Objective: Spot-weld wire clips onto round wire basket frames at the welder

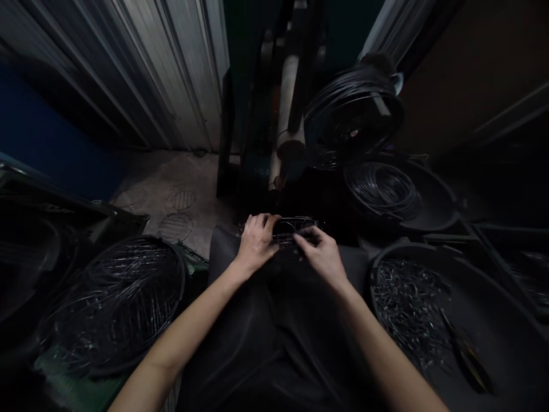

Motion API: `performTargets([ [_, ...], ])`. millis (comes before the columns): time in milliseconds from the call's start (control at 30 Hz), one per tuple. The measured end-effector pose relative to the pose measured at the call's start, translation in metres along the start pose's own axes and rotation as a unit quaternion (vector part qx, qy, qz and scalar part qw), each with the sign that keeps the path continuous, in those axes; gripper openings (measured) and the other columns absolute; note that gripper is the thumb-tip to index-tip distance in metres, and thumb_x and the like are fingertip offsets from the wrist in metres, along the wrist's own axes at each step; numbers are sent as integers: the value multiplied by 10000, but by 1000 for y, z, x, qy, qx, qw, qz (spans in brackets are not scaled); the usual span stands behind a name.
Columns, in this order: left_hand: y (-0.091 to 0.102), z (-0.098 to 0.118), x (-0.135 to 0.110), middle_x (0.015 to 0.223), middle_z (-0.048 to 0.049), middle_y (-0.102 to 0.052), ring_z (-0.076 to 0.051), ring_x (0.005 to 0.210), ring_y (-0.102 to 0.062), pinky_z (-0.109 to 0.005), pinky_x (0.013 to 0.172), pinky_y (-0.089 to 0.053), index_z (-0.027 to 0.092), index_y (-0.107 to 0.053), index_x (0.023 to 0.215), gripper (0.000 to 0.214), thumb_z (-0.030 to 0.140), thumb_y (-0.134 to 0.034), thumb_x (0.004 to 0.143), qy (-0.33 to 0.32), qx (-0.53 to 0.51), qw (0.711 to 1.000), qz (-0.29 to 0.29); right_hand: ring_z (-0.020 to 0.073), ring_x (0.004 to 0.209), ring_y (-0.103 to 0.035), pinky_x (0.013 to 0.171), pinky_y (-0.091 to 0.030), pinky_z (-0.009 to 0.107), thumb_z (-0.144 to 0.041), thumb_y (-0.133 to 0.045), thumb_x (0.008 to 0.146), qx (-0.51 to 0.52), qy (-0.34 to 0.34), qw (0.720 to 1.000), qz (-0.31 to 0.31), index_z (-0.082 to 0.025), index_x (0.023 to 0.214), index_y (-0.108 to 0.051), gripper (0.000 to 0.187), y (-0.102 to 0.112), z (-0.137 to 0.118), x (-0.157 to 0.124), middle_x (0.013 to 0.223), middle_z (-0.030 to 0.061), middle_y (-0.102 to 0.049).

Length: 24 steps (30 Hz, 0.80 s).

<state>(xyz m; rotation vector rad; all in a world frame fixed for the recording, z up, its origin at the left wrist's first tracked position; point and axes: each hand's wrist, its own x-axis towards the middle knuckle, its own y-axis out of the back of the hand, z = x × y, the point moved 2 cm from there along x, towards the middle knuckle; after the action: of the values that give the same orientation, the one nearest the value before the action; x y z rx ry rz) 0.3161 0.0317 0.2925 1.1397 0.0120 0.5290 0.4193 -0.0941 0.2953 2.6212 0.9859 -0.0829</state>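
Two grips I watch: left hand (256,243), fingers closed on a wire grid (284,238) at the lap cloth's (240,343) far edge; right hand (321,252) pinching thin wire (290,225) a slack hold could let spring.

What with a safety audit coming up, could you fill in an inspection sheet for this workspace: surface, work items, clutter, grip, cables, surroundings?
Surface: dark covering over the lap; bare floor ahead to the left.
Work items: gridded wire piece between the hands; tub of small metal pieces at right; heap of wire pieces at left.
Clutter: round wire grids on the floor; hand tool lying in the right-hand tub.
Grip: left hand and right hand at the gridded wire piece; exact hold too small to tell.
Cables: nothing seen.
Surroundings: machine with cylindrical bars ahead; wire coil at right; corrugated panel; dim light.
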Motion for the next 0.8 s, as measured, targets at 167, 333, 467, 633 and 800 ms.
performTargets([
  [167, 8, 0, 0, 1161, -99, -521, -258, 1128, -485, -506, 1084, -293, 162, -424, 1216, 546, 143, -604, 701, -1, 16, 1000, 16, 148, 537, -596, 502, -494, 257, -501, -646, 699, 1, 2, 999, 38, -182, 775, -612, 330, -16, 1, 8, 630, 9, -645],
  [333, 9, -4, -1, 1162, -104, -533, -256, 1142, -487, -505, 1086, -291, 160, -417, 1206, 539, 135, -598, 699, 6, 13, 999, 38, 150, 550, -611, 518, -509, 261, -510, -674, 679, 19, -12, 998, 53, -180, 763, -606, 347, -18, 1, 1, 658, 12, -656],
  [467, 8, -5, -2, 1175, -112, -528, -263, 1153, -489, -520, 1089, -283, 169, -411, 1206, 534, 133, -594, 705, -8, 21, 999, 47, 148, 530, -610, 516, -498, 254, -508, -679, 679, 21, -20, 998, 54, -186, 763, -597, 343, -21, 1, 6, 631, -2, -650],
  [633, 8, -4, -2, 1186, -108, -535, -264, 1165, -495, -531, 1091, -279, 186, -395, 1198, 528, 116, -573, 706, -13, -4, 997, 70, 155, 598, -619, 596, -490, 267, -485, -637, 722, -24, 35, 994, 98, -190, 776, -614, 301, -31, -6, 10, 716, 19, -681],
  [800, 11, -11, 1, 1159, -85, -564, -241, 1143, -515, -531, 1087, -285, 202, -408, 1154, 497, 127, -571, 690, -10, -68, 994, 88, 157, 650, -625, 622, -465, 252, -475, -579, 783, -91, 120, 974, 170, -197, 828, -632, 286, -43, -2, 6, 753, 23, -693],
])
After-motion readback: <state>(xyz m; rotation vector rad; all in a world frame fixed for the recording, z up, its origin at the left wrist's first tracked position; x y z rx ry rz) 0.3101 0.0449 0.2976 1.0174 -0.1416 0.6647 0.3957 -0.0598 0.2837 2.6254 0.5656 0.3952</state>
